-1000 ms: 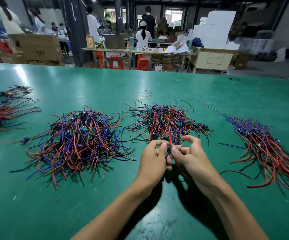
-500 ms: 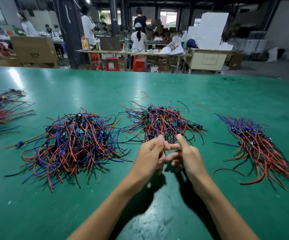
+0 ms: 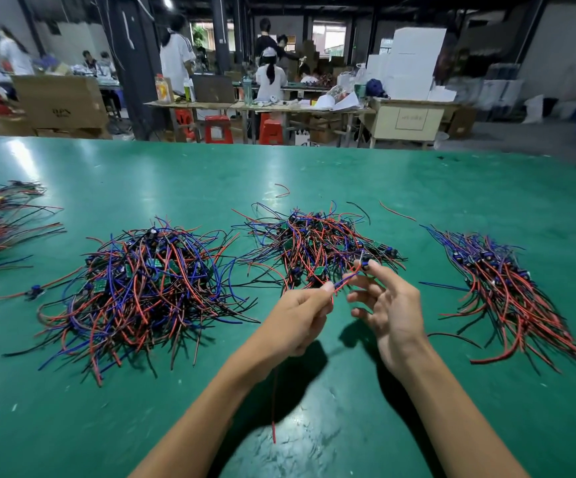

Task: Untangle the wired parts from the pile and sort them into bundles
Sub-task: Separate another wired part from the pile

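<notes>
Far left, cut by the frame edge: a flattened bundle [image 3: 0,222] of red, blue and black wires lying roughly parallel on the green table [image 3: 417,188]. Just right of it, one loose wired part [image 3: 34,290] with a small blue component and a red lead. Next, the big tangled pile [image 3: 141,291]: red, blue, black leads looped every way, small green boards and dark components buried in it. Center, a smaller, looser pile [image 3: 317,250] of the same parts, far side of the hands. Left hand [image 3: 297,319] is curled, thumb and forefinger pinching a red-and-blue wire pair [image 3: 347,279]; a red lead [image 3: 274,408] hangs below the fist toward the near edge. Right hand [image 3: 388,312] is half open, fingers spread, fingertips at the dark component [image 3: 366,263] on the far end of that pair; whether it actually grips it, can't tell. Two stray red wire bits [image 3: 282,190] lie beyond the center pile. Right: a sorted bundle [image 3: 507,291], leads combed near-right, components at the far end. Count: two tangled piles, two bundles, one part in hand.
</notes>
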The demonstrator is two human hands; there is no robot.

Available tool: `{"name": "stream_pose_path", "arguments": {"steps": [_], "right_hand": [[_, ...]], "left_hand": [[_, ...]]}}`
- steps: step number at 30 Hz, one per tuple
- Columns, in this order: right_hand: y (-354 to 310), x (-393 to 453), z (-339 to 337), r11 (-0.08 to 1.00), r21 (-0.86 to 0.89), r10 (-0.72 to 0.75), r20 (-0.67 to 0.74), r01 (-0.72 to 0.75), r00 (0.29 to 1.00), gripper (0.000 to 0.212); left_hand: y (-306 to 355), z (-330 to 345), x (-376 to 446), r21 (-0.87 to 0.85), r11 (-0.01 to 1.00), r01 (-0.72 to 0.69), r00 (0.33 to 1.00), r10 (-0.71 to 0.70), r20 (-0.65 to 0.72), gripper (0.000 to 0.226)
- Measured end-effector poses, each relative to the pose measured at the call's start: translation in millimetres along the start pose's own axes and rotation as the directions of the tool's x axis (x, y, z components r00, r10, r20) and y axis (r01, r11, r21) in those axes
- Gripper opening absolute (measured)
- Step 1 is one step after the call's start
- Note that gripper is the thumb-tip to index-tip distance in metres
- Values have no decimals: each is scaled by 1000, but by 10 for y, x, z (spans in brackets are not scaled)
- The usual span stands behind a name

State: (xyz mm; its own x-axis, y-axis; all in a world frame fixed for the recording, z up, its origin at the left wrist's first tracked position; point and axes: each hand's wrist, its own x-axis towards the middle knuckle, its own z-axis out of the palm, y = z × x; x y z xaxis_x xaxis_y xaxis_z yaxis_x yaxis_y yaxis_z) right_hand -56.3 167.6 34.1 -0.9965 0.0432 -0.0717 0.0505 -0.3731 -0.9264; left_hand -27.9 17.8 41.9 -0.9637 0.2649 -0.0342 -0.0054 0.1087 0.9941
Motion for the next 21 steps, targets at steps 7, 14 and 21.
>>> {"name": "stream_pose_path", "arguments": {"steps": [7, 14, 21], "right_hand": [[-83, -86, 43, 988, 32, -150, 15, 150, 989, 6], [-59, -114, 81, 956, -19, -285, 167, 292, 944, 48], [17, -89, 74, 947, -90, -283, 222, 309, 933, 70]], "left_hand": [[-11, -128, 32, -93, 991, -95, 995, 92, -35, 44], [276, -701, -22, 119, 910, -397, 857, 414, -306, 32], [496, -1927, -81, 589, 804, 81, 555, 454, -697, 40]]}}
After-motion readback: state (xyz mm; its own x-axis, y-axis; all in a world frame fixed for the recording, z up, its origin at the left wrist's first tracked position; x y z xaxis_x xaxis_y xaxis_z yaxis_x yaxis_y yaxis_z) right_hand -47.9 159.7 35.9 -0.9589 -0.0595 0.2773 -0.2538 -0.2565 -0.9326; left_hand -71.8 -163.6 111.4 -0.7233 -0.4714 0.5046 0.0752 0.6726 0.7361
